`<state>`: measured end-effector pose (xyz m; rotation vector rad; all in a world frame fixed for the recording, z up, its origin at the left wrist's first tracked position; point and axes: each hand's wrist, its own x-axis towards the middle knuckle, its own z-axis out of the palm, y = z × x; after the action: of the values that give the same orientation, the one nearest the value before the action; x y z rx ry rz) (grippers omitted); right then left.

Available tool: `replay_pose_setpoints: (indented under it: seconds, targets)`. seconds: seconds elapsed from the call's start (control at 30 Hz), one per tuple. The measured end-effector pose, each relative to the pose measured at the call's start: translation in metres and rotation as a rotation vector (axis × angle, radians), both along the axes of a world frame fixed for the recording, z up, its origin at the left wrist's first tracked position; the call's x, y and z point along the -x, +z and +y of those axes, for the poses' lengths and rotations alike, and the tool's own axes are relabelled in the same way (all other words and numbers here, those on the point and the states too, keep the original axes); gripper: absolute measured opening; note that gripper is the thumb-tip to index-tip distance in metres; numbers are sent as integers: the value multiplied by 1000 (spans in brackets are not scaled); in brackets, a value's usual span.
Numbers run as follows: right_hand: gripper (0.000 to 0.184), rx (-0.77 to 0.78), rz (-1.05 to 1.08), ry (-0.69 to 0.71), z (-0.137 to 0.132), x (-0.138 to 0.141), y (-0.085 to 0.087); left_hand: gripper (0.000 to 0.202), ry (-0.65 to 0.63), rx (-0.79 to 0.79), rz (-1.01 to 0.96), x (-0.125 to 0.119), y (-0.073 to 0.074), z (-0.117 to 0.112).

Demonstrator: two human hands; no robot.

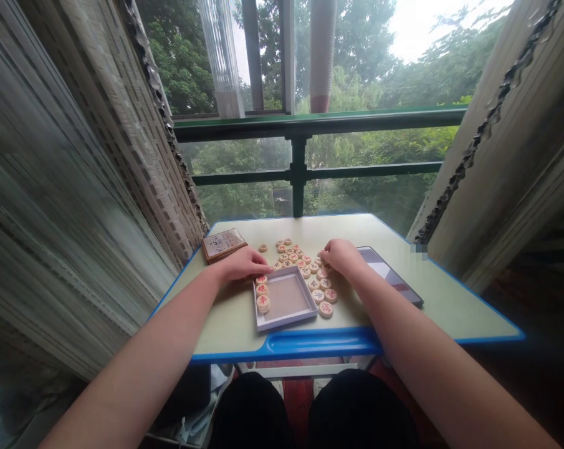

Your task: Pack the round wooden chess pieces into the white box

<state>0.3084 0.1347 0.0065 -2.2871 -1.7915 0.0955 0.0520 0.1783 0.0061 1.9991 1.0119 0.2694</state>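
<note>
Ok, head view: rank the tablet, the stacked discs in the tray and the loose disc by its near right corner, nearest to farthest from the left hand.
1. Stacked discs, tray's left side, beside the left hand.
2. Loose disc, just outside the near right corner.
3. Tablet, on the table's right side.

Smooth, wood-like discs (326, 309), matt cardboard-looking box (286, 322), glossy glass-like tablet (401, 285), glossy plastic-looking table edge (323, 342)

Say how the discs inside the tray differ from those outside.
The inside discs line up along the left wall of the tray; the outside discs lie scattered. The inside discs' visible tops bear red marks; the outside discs show red and dark marks. Both are round and pale.
</note>
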Motion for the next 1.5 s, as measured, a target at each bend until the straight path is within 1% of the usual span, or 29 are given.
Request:
replay_pose_setpoints:
  seconds: [0.1,0.17,0.27,0.37,0.43,0.5,0.57,0.6,0.67,0.73,0.83,0.93,1.03,1.1,1.23,1.5]
  targets:
    - [22,53,22,19,1,-2,-1,43,8,-43,-2,-1,-2,1]
    - [21,34,39,7,2,-4,-2,44,0,-47,-5,-1,-4,3]
    - [21,-48,65,-15,3,-7,-3,45,-4,-29,-9,0,-5,5]
    - [18,-155,111,-6,-2,-4,2,46,10,-14,-15,-1,-5,4]
    - [16,-234,176,65,-9,3,10,47,21,-10,-15,-1,-5,3]
    - [18,-275,279,237,-19,14,18,48,24,-14,-17,-2,-5,3]
    - [18,-216,353,466,-29,28,23,49,13,-29,-22,-2,-5,3]
    - [18,-186,361,551,-34,36,24,49,6,-40,-25,-2,-5,4]
    - [18,-101,332,689,-43,48,23,50,-2,-60,-20,-2,-4,4]
    - [17,-33,276,777,-49,58,21,50,-1,-67,-12,-2,-3,4]
    - [17,-3,225,818,-53,64,17,48,5,-50,-9,-2,-3,4]
    - [17,13,210,868,-53,63,18,49,2,-34,-22,-1,-3,4]
    - [16,102,222,959,-53,60,22,52,-3,-26,-28,0,-2,3]
    - [16,148,235,980,-53,58,25,54,-7,-13,-19,2,-1,3]
    - [20,149,236,988,-52,55,26,52,-41,16,-5,4,1,2]
    - [15,119,219,1045,-51,61,20,49,-61,-17,-26,4,0,4]
